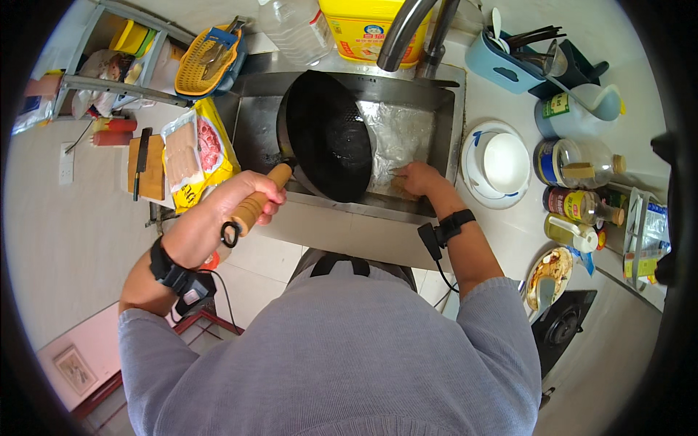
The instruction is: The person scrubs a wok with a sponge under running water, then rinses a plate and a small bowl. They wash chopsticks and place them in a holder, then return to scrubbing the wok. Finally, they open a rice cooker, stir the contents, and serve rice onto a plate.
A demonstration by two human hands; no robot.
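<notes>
My left hand point(248, 193) is wrapped around the wooden handle point(255, 203) of a black wok point(327, 136). The wok is tilted on its side in the stainless steel sink point(455, 125), its hollow turned to the right, with wet spots on the inner wall. My right hand point(420, 179) reaches down into the right part of the sink, to the right of the wok and apart from it. Its fingertips are at the shiny water point(401, 131), over a brownish patch. Whether the fingers hold something there cannot be made out.
A curved faucet point(406, 35) overhangs the sink's back, beside a yellow jug point(354, 32). Right of the sink, a white bowl point(506, 163) rests on a plate point(480, 196). Yellow food packaging point(210, 147), a cutting board point(155, 169) and a knife point(143, 158) lie at left.
</notes>
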